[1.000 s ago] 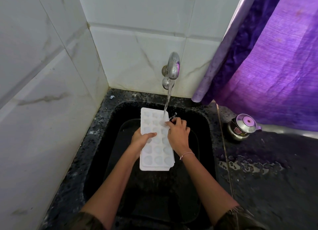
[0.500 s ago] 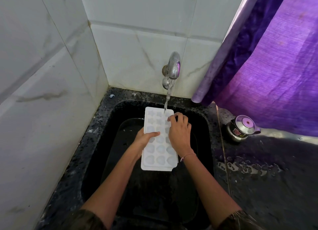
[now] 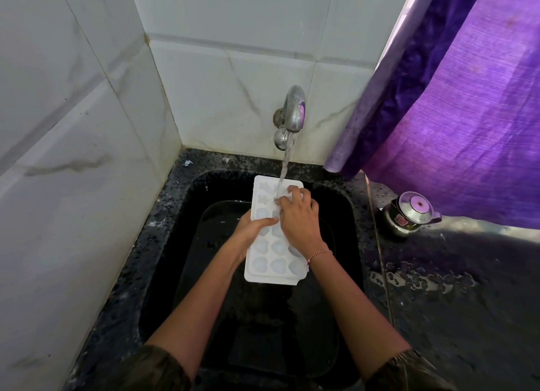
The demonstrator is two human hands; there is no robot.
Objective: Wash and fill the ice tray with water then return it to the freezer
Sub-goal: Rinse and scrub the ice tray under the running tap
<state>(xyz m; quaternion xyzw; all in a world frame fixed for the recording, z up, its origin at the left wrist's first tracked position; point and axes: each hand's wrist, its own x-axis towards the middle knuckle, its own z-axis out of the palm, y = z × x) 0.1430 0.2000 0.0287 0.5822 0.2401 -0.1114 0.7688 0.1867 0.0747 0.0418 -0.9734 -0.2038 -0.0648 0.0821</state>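
- The white ice tray point(image 3: 270, 257) is held over the black sink point(image 3: 163, 244), cavities up, its far end under the running stream from the tap point(image 3: 293, 110).
- The left hand point(image 3: 252, 229) clamps the tray's left edge, thumb across the top.
- The right hand point(image 3: 298, 218) lies on the tray, fingers point(image 3: 293, 193) curled together, pressing into the far cavities where the water lands.
- Well right of those fingers, a small steel pot point(image 3: 409, 215) stands on the wet counter point(image 3: 453, 288) below a purple curtain point(image 3: 467, 98).

Two bare forearms, dark olive patterned short sleeves at bottom edge of frame. Thin pinkish beaded bracelet point(image 3: 318, 254) on wrist of right hand point(image 3: 298, 221). Left hand point(image 3: 251, 229) no jewellery visible.
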